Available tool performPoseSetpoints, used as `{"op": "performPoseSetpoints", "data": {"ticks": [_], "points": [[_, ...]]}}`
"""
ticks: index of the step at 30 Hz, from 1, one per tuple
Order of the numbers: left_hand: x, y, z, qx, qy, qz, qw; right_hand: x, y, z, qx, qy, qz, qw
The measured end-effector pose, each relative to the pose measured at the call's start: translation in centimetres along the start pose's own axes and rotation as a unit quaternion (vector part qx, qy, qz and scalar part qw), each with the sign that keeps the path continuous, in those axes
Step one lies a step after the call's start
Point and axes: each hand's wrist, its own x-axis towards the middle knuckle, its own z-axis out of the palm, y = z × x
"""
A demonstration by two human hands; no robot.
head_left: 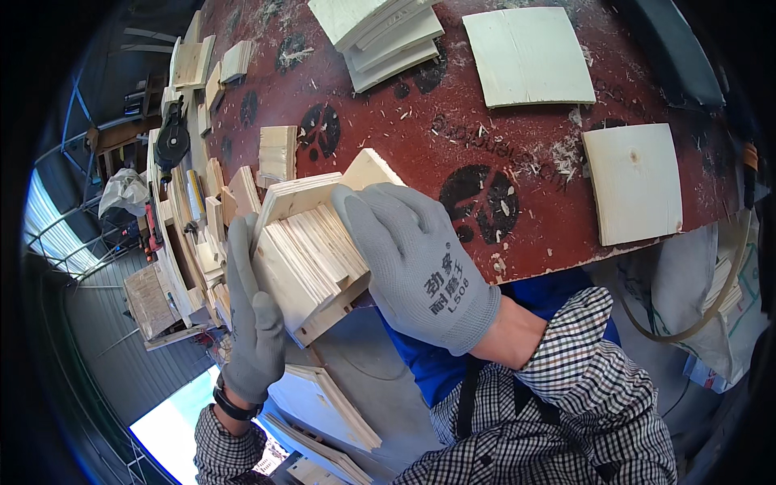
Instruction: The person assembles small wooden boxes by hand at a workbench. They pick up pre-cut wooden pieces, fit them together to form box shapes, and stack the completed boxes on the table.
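A small open wooden box [285, 293], packed with several thin plywood pieces [317, 246], is tilted at the front left edge of the red worktable. My left hand [255, 331], in a grey glove, lies along the box's left side with its fingers stretched out straight. From the right, my right hand [420, 263], in a matching glove, reaches over the box with its fingers bent round the right wall. The fingertips of that hand are partly hidden. Just behind the box, a light wooden board [372, 168] sticks up past my right knuckles.
Sawdust lies on the red worktable [388, 133]. A stack of pale boards [384, 44] stands at the back, with one square board [529, 58] and another [634, 184] to the right. A small wood stack [277, 152] sits left; boards [343, 404] lean below.
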Motion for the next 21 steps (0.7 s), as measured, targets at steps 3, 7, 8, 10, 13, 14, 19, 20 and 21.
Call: {"op": "performPoseSetpoints", "data": {"ticks": [3, 7, 8, 10, 13, 14, 19, 20, 21], "points": [[2.0, 0.0, 0.3, -0.066, 0.064, -0.061, 0.994, 0.0, 0.0, 0.0, -0.011, 0.000, -0.002, 1.000], [3.8, -0.3, 1.4, -0.019, 0.072, -0.041, 0.996, -0.1, 0.4, 0.3, -0.010, 0.007, -0.022, 1.000], [4.0, -0.4, 1.9, 0.003, 0.070, -0.028, 0.997, -0.2, 0.5, 0.3, -0.009, 0.002, -0.021, 1.000], [3.6, -1.0, 2.7, 0.018, 0.096, -0.017, 0.995, -0.3, 0.5, 0.3, -0.008, -0.011, -0.020, 1.000], [3.0, -2.7, 1.8, 0.178, 0.074, 0.068, 0.979, -0.1, 0.2, 0.2, -0.039, -0.021, -0.014, 0.999], [2.8, -3.1, 1.4, 0.231, 0.066, 0.095, 0.966, -0.2, 0.2, 0.1, -0.042, -0.021, -0.016, 0.999], [2.4, -3.1, 1.2, 0.299, 0.047, 0.097, 0.948, 0.0, -0.1, -0.3, -0.034, -0.025, -0.007, 0.999], [2.7, -2.7, 1.1, 0.308, 0.044, 0.109, 0.944, 0.0, -0.1, -0.2, -0.036, -0.023, -0.007, 0.999], [2.7, -2.4, 1.0, 0.307, 0.040, 0.111, 0.945, 0.0, -0.2, -0.3, -0.038, -0.022, -0.007, 0.999]]}}
